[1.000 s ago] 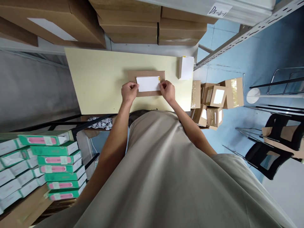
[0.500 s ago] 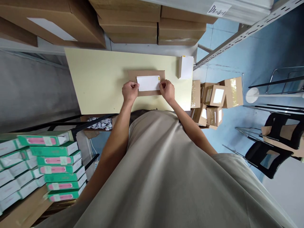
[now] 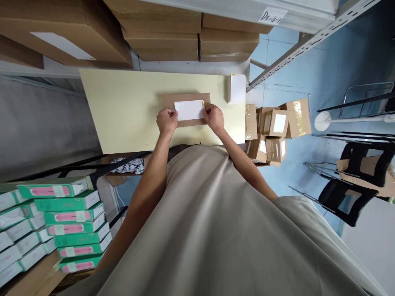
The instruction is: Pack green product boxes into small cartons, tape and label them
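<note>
Between my hands is a white label with a small yellow mark at its upper right corner. It lies over a flat brown cardboard box on the pale yellow table. My left hand pinches the label's left edge, fingers closed. At the opposite end, my right hand is closed on the label's right edge. Whether the label is stuck down or just above the cardboard, I cannot tell. A white stack of labels stands at the table's far right corner.
Large cartons fill the shelf beyond the table. Taped parcels are piled on the blue floor at the right, with black chairs farther off. Green and white boxes are stacked at the lower left.
The whole view has shifted slightly, moving the table a little left in the picture. Both hands keep hold of the label's two ends over the cardboard, with hardly any other movement.
</note>
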`<act>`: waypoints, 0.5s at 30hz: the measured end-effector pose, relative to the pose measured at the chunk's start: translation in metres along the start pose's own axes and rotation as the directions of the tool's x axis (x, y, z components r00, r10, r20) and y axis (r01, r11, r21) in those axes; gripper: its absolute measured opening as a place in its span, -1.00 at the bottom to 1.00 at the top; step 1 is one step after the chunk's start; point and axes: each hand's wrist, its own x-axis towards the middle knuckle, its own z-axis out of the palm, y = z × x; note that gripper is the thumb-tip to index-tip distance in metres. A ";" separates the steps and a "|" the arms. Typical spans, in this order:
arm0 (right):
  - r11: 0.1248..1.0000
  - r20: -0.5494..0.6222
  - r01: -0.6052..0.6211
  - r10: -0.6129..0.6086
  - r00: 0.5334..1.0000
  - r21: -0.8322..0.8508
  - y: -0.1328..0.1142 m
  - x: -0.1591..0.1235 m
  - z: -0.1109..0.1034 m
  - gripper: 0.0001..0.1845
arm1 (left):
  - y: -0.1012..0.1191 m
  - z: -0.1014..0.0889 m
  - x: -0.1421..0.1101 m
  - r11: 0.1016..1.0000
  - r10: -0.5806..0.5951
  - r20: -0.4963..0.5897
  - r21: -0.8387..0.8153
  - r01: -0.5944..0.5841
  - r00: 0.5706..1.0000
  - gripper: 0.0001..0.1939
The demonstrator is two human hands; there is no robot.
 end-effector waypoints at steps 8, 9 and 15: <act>0.929 0.055 0.307 -0.302 0.952 -0.206 -0.013 -0.021 -0.004 -0.42 | 0.001 0.000 -0.002 0.999 0.029 0.017 0.029 -0.030 0.999 -0.90; 0.902 0.096 0.364 -0.351 0.932 -0.233 -0.016 -0.025 -0.002 -0.35 | 0.003 -0.001 -0.002 0.999 0.028 0.026 0.036 -0.029 0.999 -0.90; 0.840 0.239 0.469 -0.413 0.879 -0.272 -0.032 -0.041 0.013 0.03 | 0.007 -0.005 -0.002 0.997 0.010 0.035 0.074 -0.012 0.999 -0.89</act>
